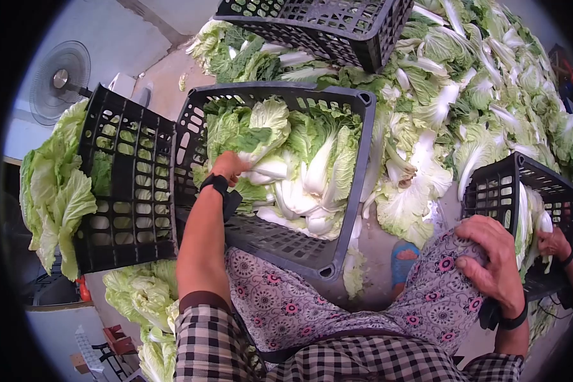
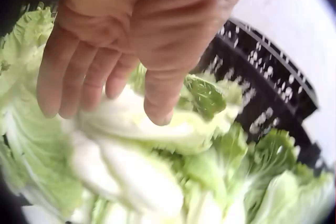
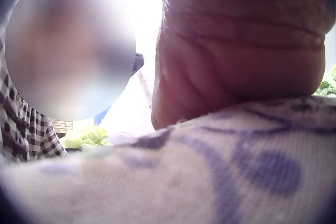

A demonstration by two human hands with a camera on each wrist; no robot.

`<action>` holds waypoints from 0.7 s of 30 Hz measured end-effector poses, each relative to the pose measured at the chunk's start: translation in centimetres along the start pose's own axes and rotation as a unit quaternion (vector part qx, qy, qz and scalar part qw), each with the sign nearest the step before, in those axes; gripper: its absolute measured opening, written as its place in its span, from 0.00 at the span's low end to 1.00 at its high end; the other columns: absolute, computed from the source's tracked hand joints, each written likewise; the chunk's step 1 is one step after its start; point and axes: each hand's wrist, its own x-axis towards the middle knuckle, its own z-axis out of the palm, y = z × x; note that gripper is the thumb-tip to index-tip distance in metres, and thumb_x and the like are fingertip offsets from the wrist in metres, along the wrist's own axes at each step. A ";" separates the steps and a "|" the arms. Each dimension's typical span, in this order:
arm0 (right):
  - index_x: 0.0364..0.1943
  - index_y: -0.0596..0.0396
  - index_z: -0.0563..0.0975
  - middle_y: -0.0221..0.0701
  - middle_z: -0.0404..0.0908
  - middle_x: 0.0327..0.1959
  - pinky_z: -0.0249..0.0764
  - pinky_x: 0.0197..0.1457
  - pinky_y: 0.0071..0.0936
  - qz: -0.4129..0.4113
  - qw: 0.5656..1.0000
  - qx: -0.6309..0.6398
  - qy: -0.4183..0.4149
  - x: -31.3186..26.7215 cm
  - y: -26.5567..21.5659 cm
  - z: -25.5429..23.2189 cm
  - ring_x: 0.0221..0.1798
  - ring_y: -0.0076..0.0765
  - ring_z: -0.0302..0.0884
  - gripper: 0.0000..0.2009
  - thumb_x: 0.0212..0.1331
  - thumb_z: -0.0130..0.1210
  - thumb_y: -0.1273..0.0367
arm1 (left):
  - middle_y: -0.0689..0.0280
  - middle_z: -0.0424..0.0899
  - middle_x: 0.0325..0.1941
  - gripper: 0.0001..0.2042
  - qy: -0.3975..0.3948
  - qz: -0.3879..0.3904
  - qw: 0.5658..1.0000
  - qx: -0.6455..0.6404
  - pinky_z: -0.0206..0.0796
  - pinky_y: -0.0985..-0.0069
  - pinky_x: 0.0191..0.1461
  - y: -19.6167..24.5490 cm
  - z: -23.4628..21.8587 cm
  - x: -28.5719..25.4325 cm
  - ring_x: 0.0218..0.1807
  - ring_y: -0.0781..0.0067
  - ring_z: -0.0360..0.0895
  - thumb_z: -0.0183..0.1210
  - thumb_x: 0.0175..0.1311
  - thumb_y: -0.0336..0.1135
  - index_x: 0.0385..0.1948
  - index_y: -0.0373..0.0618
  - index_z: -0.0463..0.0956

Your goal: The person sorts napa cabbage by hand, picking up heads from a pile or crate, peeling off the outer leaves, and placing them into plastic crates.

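Observation:
My left hand (image 1: 228, 168) reaches into a black plastic crate (image 1: 361, 175) holding several napa cabbages (image 1: 321, 167). In the left wrist view, the left hand (image 2: 113, 43) has its fingers fairly straight, pointing down over a pale cabbage (image 2: 142, 121), with fingertips right at its leaves. The thumb stands apart from the fingers. My right hand (image 1: 490, 258) rests on the knee of the patterned trousers (image 1: 426, 286), fingers relaxed and holding nothing. Close up in the right wrist view, the right hand (image 3: 236, 50) lies on the printed cloth.
A large heap of cabbages and loose leaves (image 1: 439, 102) spreads behind and right. One crate (image 1: 111, 210) with cabbage stands at left, another (image 1: 337, 32) at the back. At far right, another person's hand (image 1: 554, 243) holds cabbage by a crate (image 1: 490, 197). A fan (image 1: 60, 78) stands back left.

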 end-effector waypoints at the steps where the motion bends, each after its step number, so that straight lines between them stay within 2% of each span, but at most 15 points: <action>1: 0.37 0.59 0.76 0.39 0.78 0.35 0.68 0.48 0.40 0.002 1.000 0.002 0.001 0.0 0.0 0.0 0.42 0.50 0.74 0.18 0.43 0.62 0.63 | 0.55 0.81 0.30 0.19 0.067 0.007 0.995 0.076 0.73 0.59 0.38 0.2 0.0 0.8 0.33 0.53 0.79 0.61 0.49 0.42 0.37 0.36 0.75; 2: 0.37 0.59 0.76 0.39 0.78 0.35 0.68 0.48 0.40 0.003 1.000 0.006 0.001 0.0 0.1 0.0 0.42 0.50 0.74 0.18 0.43 0.62 0.63 | 0.54 0.82 0.32 0.17 0.134 0.012 0.979 0.153 0.73 0.61 0.39 0.0 -0.1 1.3 0.35 0.51 0.80 0.61 0.48 0.39 0.36 0.36 0.75; 3: 0.37 0.60 0.76 0.39 0.78 0.35 0.68 0.47 0.39 0.009 1.000 0.010 0.001 0.1 0.2 0.0 0.42 0.50 0.74 0.18 0.43 0.62 0.63 | 0.52 0.81 0.39 0.17 0.255 0.052 0.961 0.092 0.71 0.64 0.45 -1.7 -0.7 1.8 0.42 0.51 0.79 0.59 0.45 0.33 0.39 0.39 0.76; 6: 0.37 0.60 0.76 0.40 0.78 0.34 0.68 0.47 0.39 0.017 1.000 0.024 0.000 0.4 0.4 -0.1 0.41 0.51 0.74 0.18 0.43 0.62 0.63 | 0.51 0.80 0.43 0.19 0.242 0.002 0.963 0.115 0.69 0.64 0.49 -5.1 -3.6 2.2 0.46 0.51 0.77 0.60 0.45 0.34 0.42 0.41 0.76; 7: 0.37 0.60 0.76 0.40 0.78 0.34 0.68 0.46 0.39 0.018 0.999 0.029 0.001 0.5 0.5 -0.1 0.41 0.51 0.74 0.18 0.43 0.62 0.63 | 0.50 0.79 0.45 0.23 0.193 -0.015 0.970 0.148 0.68 0.64 0.52 -6.2 -3.9 2.4 0.50 0.52 0.75 0.63 0.42 0.37 0.45 0.42 0.75; 10: 0.36 0.61 0.75 0.40 0.78 0.34 0.68 0.46 0.40 0.017 0.999 0.029 -0.003 0.9 0.9 0.2 0.40 0.51 0.74 0.19 0.43 0.62 0.62 | 0.50 0.78 0.47 0.29 0.145 -0.066 0.978 0.132 0.68 0.64 0.51 -9.9 -2.2 4.2 0.50 0.51 0.76 0.67 0.39 0.41 0.48 0.42 0.73; 11: 0.36 0.61 0.75 0.40 0.78 0.34 0.68 0.46 0.40 0.016 0.999 0.029 -0.006 1.1 0.9 0.3 0.40 0.51 0.75 0.18 0.43 0.62 0.62 | 0.49 0.78 0.47 0.34 0.110 -0.039 0.989 0.093 0.68 0.64 0.51 -12.2 -1.5 5.9 0.49 0.51 0.76 0.70 0.36 0.45 0.50 0.41 0.71; 14: 0.35 0.61 0.75 0.39 0.79 0.34 0.69 0.46 0.40 0.016 0.999 0.028 -0.014 1.4 0.9 0.5 0.40 0.50 0.75 0.19 0.45 0.62 0.60 | 0.49 0.78 0.46 0.32 0.067 0.009 0.982 0.174 0.68 0.63 0.51 -7.2 -2.3 2.2 0.48 0.50 0.76 0.69 0.38 0.45 0.49 0.40 0.71; 17: 0.35 0.61 0.75 0.39 0.79 0.34 0.69 0.46 0.40 0.025 0.999 0.028 -0.019 1.6 0.8 0.7 0.40 0.49 0.75 0.20 0.46 0.62 0.58 | 0.51 0.79 0.44 0.27 0.103 0.003 0.970 0.222 0.68 0.63 0.50 -8.9 -1.7 3.8 0.47 0.50 0.76 0.66 0.41 0.44 0.45 0.41 0.73; 20: 0.35 0.61 0.75 0.39 0.79 0.34 0.69 0.47 0.40 0.027 0.999 0.029 -0.023 1.9 0.7 0.8 0.41 0.49 0.75 0.21 0.46 0.61 0.56 | 0.49 0.79 0.43 0.22 0.154 0.009 0.968 0.198 0.68 0.61 0.49 -9.4 -2.3 3.8 0.47 0.49 0.76 0.64 0.45 0.42 0.42 0.42 0.75; 21: 0.35 0.60 0.75 0.39 0.79 0.33 0.69 0.47 0.40 0.027 0.999 0.028 -0.023 1.9 0.7 0.9 0.41 0.49 0.75 0.21 0.46 0.61 0.56 | 0.53 0.81 0.39 0.19 0.163 0.035 0.969 0.183 0.70 0.63 0.46 -9.4 -2.6 3.3 0.42 0.56 0.79 0.62 0.49 0.41 0.41 0.41 0.75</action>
